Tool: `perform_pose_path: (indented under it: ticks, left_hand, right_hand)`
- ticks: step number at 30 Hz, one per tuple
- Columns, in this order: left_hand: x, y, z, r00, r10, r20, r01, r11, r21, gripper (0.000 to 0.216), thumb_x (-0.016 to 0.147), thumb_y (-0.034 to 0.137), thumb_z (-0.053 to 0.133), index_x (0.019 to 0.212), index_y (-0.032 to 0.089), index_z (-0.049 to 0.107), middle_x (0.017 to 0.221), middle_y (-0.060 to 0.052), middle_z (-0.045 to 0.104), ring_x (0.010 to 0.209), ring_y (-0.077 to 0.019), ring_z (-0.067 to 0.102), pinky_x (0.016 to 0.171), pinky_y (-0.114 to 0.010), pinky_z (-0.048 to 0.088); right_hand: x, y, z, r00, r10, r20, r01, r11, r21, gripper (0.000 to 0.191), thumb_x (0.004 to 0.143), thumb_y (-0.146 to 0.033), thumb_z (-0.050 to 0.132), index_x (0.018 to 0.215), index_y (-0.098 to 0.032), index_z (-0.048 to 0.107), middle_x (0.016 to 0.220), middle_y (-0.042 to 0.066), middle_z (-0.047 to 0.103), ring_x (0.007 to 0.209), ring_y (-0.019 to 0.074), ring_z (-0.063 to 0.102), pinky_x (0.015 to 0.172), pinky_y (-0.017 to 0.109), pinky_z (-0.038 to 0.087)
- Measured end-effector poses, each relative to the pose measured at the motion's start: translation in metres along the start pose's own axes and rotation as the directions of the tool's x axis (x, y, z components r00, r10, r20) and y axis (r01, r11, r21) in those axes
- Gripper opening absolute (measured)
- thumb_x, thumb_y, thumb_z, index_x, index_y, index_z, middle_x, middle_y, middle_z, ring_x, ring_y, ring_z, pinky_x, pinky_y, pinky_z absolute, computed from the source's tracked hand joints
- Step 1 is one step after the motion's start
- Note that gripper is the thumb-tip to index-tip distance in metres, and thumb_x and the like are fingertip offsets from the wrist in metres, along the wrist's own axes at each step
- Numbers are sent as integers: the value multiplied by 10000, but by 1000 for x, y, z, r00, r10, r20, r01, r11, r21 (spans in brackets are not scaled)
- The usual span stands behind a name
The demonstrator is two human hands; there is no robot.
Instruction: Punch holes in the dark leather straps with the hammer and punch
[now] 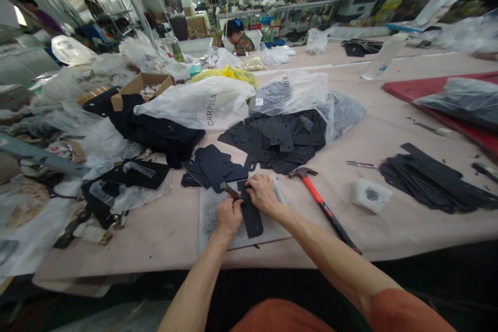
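Note:
My left hand [229, 216] is closed around a short metal rod-like tool [230, 190], which looks like a hand punch and tilts up and away to the left. Under my hands a black strip [252, 220] lies lengthwise on a pale, worn board [221, 241]. My right hand [263, 193] has its fingers curled over the strip's far end, beside the tool. The tool's lower tip is hidden by my left fingers. To the right of the board rests a claw hammer [317, 197] with a red and black handle, touched by neither hand.
Behind the board lie dark flat pieces [213, 166] and a heap of black strips [284, 137] spilling from a plastic bag. Rightward are a white block [371, 195], a small pointed tool [361, 164] and stacked black strips [428, 179]. Plastic bags [93, 140] clutter the left.

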State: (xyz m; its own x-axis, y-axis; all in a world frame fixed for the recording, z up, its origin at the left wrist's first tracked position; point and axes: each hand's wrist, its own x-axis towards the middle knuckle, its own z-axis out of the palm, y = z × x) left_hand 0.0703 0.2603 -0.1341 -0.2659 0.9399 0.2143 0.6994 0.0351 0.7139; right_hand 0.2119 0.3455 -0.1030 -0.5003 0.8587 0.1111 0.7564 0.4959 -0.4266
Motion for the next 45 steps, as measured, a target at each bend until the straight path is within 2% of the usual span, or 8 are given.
perform_pose_path:
  ticks: [4,10,20,25,28,33,39,45]
  left_hand:
    - [0,0,0,1000,-19,12,20,1000,-14,277,887,223,478,1075,175,675,1017,-90,740,905,-244,704,801,-358,561]
    - [0,0,1,1000,-23,15,23,1000,-5,278,890,226,475,1078,183,675,1012,-88,740,920,-241,700,808,-346,557]
    - [0,4,0,1000,-20,9,19,997,75,274,895,221,473,1091,188,663,1001,-84,742,888,-245,704,767,-336,553]
    - [0,5,1,1000,-8,10,7,995,104,272,889,211,474,1089,178,655,978,-90,743,843,-240,709,754,-337,554]
    - [1,5,1,1000,5,3,-6,995,97,276,887,211,473,1092,172,655,971,-91,743,849,-241,708,759,-338,553]
    - [1,4,2,999,35,-12,-34,994,107,281,887,205,463,1081,167,663,985,-93,742,844,-237,709,745,-330,553]
    - [1,2,3,998,54,-34,-49,992,118,274,890,211,468,1068,172,673,960,-91,745,849,-231,708,739,-322,556]
    - [1,1,4,998,47,-31,-44,994,101,275,886,215,464,1052,169,678,997,-95,742,879,-248,705,758,-345,552]
  right_hand:
    - [-1,-1,6,999,30,-42,-29,999,16,179,889,-263,537,998,-221,673,1053,73,610,1023,249,469,886,385,307]
    - [5,0,7,999,42,7,-42,999,0,165,888,-250,522,954,-210,668,1036,90,608,1020,263,454,892,405,289]
    - [11,6,12,1000,8,-21,-4,981,196,114,837,-165,482,788,-179,584,921,88,593,946,237,453,862,369,323]
    - [9,19,3,998,56,-34,-41,936,349,248,933,-247,323,879,-176,554,803,15,584,762,160,511,716,269,398]
    - [5,22,0,994,97,-55,-69,923,379,249,926,-239,335,950,-158,570,811,21,601,756,157,532,699,261,404]
    - [-5,12,5,985,138,-107,-95,938,334,316,855,-179,473,1140,-172,610,933,70,630,913,213,522,828,331,370]
    - [-7,0,6,994,106,-22,-105,993,45,212,830,-232,598,1016,-258,695,1037,75,624,1013,257,472,869,383,309]
    - [7,3,11,996,92,-6,-91,995,26,164,867,-188,518,863,-209,681,956,96,632,970,261,473,832,387,299]
